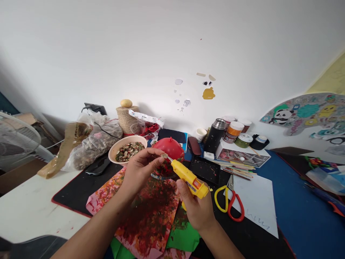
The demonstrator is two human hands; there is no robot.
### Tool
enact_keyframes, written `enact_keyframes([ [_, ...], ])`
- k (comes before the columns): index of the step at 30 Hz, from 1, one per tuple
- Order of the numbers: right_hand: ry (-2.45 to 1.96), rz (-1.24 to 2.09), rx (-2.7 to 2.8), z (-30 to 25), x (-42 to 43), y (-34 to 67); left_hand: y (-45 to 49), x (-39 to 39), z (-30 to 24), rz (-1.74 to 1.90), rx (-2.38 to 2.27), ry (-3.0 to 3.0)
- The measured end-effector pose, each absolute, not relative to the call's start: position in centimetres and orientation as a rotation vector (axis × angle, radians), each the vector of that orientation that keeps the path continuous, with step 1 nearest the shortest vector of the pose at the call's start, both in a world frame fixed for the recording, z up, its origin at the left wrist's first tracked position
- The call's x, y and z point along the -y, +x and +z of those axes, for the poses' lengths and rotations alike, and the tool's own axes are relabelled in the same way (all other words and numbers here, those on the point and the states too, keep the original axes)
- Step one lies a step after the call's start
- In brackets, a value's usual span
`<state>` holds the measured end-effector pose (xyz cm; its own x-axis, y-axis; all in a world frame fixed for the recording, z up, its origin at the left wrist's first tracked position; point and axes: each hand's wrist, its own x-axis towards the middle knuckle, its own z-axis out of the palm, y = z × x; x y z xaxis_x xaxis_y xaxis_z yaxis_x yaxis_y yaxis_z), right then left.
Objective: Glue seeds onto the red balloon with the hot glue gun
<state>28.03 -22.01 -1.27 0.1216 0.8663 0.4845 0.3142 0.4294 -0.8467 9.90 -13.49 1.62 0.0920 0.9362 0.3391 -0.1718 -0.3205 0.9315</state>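
My right hand (196, 208) grips a yellow glue gun (188, 178), its metal nozzle pointing up and left. My left hand (140, 167) pinches a small seed (164, 155) right at the nozzle tip. Just behind them a red balloon (170, 148) sits on the table, with seeds stuck around its lower part. A pale bowl (116, 150) of green and brown seeds stands to the left of the balloon. Red-spattered paper sheets (151, 216) lie under my hands.
Red and yellow scissors (231, 201) lie on a white sheet (258, 201) to the right. A black flask (215, 136), paint jars (234, 132) and coloured sticks (237, 166) stand behind. A plastic bag of husks (91, 144) and a fan (16, 140) are at the left.
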Motion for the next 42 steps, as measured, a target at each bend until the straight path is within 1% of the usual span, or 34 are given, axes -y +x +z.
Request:
enact_keyframes([
  [9,-1.127,0.488,1.477,-1.4,22.0,28.1,9.8,13.4,1.4,1.429,-0.841,1.358],
  [23,-1.168,0.562,1.527,-0.9,21.9,28.0,9.6,13.0,1.1,1.461,-0.798,1.374],
  [26,-1.162,0.603,1.517,-0.8,21.8,28.0,7.8,11.9,1.8,1.630,-0.841,1.274],
  [30,-1.141,0.661,1.383,-1.1,21.7,28.2,3.3,9.7,2.9,2.047,-0.840,1.054],
  [33,-1.109,0.699,1.262,-1.5,21.7,28.6,1.3,8.7,2.7,2.122,-0.928,1.010],
  [37,-1.100,0.709,1.175,-1.8,21.4,29.0,2.6,9.3,1.6,1.958,-1.105,1.303],
  [40,-1.110,0.724,1.164,-1.8,21.3,29.1,4.4,10.4,1.4,1.777,-1.196,1.796],
  [42,-1.115,0.722,1.171,-1.8,21.5,29.0,5.2,10.9,1.6,1.712,-1.178,2.133],
])
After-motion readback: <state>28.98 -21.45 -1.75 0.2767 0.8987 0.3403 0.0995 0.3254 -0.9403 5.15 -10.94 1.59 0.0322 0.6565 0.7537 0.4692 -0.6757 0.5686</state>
